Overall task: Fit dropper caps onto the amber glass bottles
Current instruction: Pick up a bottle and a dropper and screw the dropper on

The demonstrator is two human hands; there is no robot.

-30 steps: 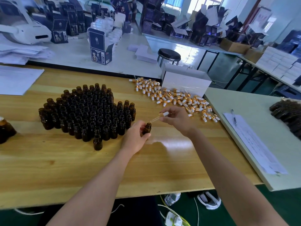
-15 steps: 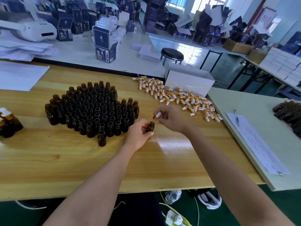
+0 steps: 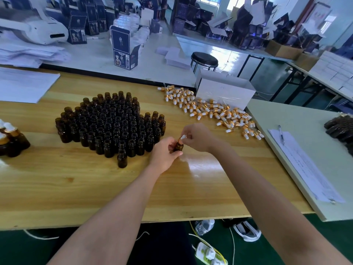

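Left hand (image 3: pixel 166 152) grips one bottle (image 3: pixel 179 146); right hand (image 3: pixel 196 137) pinches dropper cap (image 3: pixel 182 137) at its neck. Few capped bottles (image 3: pixel 11 138) far left; big uncapped cluster (image 3: pixel 112 123), loose caps (image 3: pixel 210 109) remain: early stage

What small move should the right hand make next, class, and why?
Probably straighten the cap and twist it down with the right hand. The cap is pinched right at the neck of the bottle, seemingly a little tilted, while the left hand grips the bottle upright.
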